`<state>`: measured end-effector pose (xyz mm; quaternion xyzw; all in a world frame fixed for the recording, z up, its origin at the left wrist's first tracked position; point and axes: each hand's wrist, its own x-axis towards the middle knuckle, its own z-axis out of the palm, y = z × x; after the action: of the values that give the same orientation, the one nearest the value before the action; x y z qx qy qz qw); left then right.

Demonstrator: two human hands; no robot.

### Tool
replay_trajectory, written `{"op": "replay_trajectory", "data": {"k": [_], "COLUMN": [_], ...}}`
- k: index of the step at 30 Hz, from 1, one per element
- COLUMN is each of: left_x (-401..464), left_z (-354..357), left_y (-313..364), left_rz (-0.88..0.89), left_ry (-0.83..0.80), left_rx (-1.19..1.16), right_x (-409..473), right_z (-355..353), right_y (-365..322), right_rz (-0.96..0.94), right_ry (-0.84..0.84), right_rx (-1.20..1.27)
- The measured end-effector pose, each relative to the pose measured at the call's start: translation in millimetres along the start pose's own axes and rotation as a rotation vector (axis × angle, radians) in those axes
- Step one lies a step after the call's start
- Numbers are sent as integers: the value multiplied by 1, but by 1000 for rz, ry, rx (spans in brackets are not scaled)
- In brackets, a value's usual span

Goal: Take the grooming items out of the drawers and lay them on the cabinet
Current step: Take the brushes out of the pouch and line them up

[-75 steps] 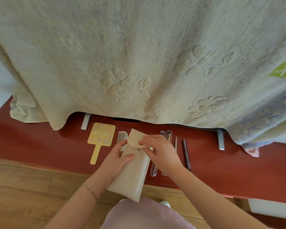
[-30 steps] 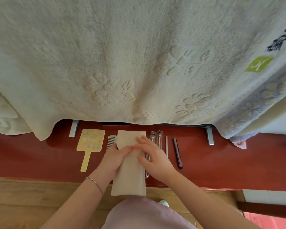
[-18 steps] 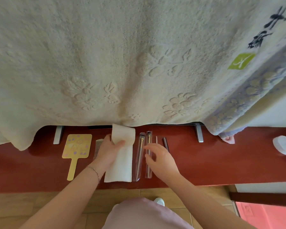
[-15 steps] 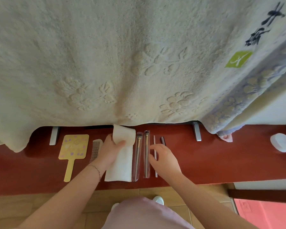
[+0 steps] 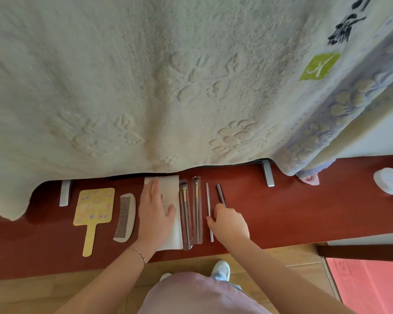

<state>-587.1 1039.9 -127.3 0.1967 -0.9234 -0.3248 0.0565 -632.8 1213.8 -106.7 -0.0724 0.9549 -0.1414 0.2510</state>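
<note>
Grooming items lie in a row on the red cabinet top (image 5: 281, 214): a yellow hand mirror (image 5: 94, 207), a grey comb (image 5: 125, 217), a cream pouch (image 5: 168, 186), two wrapped make-up brushes (image 5: 191, 214), a thin pale stick (image 5: 209, 200) and a dark stick (image 5: 220, 193). My left hand (image 5: 156, 214) rests flat on the pouch with its fingers spread. My right hand (image 5: 230, 223) is curled over the near end of the dark stick, and its thumb touches the pale stick. The grip itself is hidden.
A large cream towel (image 5: 168, 87) hangs over the back of the cabinet and hides what is behind it. Two metal feet (image 5: 268, 176) stand under it. A white round lid (image 5: 389, 181) lies at the far right. Wooden floor and a pink mat (image 5: 368, 286) are below.
The pouch, held up in both hands before, now lies on the cabinet beside the comb under my flat left hand. My right hand has moved right from the brushes to the two sticks.
</note>
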Motion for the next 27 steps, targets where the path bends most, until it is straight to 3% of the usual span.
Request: {"op": "replay_trajectory", "data": {"k": [2,5,10,17,22,27], "left_x": [-8,-16,-15,-13,-10,-7], "left_z": [7,13,11,-11,-43,-64], "left_y": [-2,-11,-12,35,82,76], "left_rz": [91,84,152,268,-280,-325], "left_ry": [-79,-134,-119,-115,-342,-305], "left_rx": [163,312,367,-76,-810,-1154], "right_x": [0,-1,0,-16,-35,-36], "right_z": [2,4,2,-28,-62,-76], "right_y": [1,1,3,2,-14,-12], "right_rz": [-11,-56,-49,-118,-246,-281], "right_ry": [-9,-10,-22,-75,-300,-358], "right_rx": [-23,-83,-46,406,703,825]}}
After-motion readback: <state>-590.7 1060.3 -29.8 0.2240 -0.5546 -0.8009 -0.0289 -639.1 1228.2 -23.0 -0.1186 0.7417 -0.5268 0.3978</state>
